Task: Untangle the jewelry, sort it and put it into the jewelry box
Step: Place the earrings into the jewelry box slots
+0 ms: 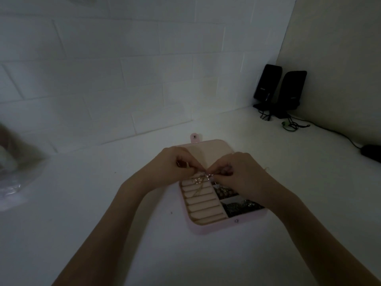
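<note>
A pink jewelry box (208, 229) lies open on the white table, its lid (208, 148) folded back toward the wall. Ridged ring rolls fill its left half, and two right compartments hold dark tangled jewelry (239, 206). Above the box, my left hand (175, 165) and my right hand (239, 172) meet and both pinch a thin gold chain (201, 180). The chain's loose tangle hangs down over the ring rolls. My right hand hides part of the upper compartment.
Two black speakers (280, 89) stand in the far right corner with cables (292, 123) trailing along the table. A dark mouse (371, 154) lies at the right edge. A crumpled clear plastic bag (14, 178) sits at the left. A tiled wall runs behind.
</note>
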The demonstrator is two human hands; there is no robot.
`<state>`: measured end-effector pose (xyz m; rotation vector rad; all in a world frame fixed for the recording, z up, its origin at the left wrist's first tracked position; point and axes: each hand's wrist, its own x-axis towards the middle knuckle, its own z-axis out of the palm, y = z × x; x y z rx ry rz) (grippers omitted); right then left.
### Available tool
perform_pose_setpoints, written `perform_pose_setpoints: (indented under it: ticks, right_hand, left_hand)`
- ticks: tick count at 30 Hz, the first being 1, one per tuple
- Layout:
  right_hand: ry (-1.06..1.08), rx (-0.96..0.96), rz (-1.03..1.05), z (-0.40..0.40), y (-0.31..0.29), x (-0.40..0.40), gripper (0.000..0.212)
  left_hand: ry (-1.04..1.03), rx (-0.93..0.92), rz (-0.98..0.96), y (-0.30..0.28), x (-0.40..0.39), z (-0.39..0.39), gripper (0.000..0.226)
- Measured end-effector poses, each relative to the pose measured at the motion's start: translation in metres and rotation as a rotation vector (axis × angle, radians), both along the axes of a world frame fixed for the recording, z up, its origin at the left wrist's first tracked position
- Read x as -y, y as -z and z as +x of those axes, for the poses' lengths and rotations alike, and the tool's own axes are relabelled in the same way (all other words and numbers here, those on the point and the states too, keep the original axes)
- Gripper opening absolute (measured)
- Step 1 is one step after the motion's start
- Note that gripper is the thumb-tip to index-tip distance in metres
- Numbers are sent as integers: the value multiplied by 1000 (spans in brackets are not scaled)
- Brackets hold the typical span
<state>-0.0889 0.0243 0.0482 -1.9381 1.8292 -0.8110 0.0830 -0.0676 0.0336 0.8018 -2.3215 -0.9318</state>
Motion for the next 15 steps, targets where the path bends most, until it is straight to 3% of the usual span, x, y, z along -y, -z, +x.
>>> perform_pose_setpoints:
  ticks: [15]
  right_hand:
    - [-17,5,-3,-2,1,0,15]
  left_hand:
    - [-2,59,12,-3,-3,-1,30]
